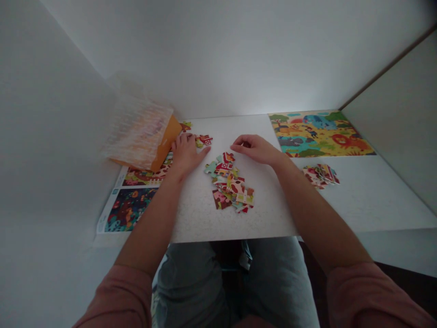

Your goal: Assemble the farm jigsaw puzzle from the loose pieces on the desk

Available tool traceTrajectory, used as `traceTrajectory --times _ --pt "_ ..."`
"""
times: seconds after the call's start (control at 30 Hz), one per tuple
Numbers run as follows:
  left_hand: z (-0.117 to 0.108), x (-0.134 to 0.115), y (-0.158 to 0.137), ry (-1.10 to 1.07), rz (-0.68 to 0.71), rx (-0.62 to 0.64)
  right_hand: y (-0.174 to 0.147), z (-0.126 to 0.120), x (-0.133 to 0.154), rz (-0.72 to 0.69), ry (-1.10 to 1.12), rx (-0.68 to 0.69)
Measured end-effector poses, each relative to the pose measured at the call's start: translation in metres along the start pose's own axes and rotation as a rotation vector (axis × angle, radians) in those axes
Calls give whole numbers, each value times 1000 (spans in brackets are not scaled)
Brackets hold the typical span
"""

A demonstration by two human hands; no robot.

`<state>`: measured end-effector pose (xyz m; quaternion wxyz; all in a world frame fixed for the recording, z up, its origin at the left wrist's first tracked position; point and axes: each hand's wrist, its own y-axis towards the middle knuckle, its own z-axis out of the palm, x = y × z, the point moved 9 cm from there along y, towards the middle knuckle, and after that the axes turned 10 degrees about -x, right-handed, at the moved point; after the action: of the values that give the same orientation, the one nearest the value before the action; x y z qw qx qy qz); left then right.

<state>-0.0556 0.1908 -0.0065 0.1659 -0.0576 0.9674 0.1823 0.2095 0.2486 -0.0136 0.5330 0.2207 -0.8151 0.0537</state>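
My left hand (187, 154) lies on the white table at the far left, thumb spread away from the fingers. Its fingers rest beside a few joined or overlapping jigsaw puzzle pieces (205, 140) showing a red barn. My right hand (255, 148) is to the right, fingers curled and thumb drawn in to the forefinger. Whatever those fingers hold, if anything, is hidden. Between my forearms lies a loose pile of jigsaw puzzle pieces (235, 186), several overlapping, in red, green and brown.
An orange box (166, 141) with bubble wrap (134, 132) over it stands at the left wall, on printed picture sheets (129, 207). A safari picture (321, 134) lies at the back right. A second pile of puzzle pieces (321, 176) is beside my right forearm.
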Motion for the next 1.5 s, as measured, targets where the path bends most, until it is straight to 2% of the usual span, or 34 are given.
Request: traceTrajectory --times 0.07,0.13,0.3,0.43,0.57,0.7,0.93,1.0,1.1,1.23,1.37,1.5 --pt "-1 -2 0 -8 -8 2 2 -12 -7 10 -65 -114" --pt "-1 -2 2 -57 -22 -21 3 -17 -10 14 -89 -163" --pt "7 15 13 -263 -109 -105 1 -9 -10 -10 -129 -151" --pt "9 18 19 -515 -91 -179 0 -2 -10 -35 -133 -130" --pt "10 8 21 -775 -71 -164 1 -2 -8 -72 -123 -163" --pt "3 -11 15 -921 -49 -137 2 1 -2 -94 -31 -199" --pt "-5 -33 4 -908 -50 -19 6 7 12 -92 187 -213" --pt "-3 -29 5 -912 -93 -12 7 2 13 -71 195 -248" --pt "-1 -14 10 -891 -188 -71 7 -7 11 -42 186 -299" --pt "3 3 17 -900 -290 -124 8 -10 12 -36 204 -289" --pt "4 2 20 -987 -284 -107 7 -10 17 -75 260 -258" --pt "-1 2 20 -929 -271 -122 8 -13 16 -59 237 -276"
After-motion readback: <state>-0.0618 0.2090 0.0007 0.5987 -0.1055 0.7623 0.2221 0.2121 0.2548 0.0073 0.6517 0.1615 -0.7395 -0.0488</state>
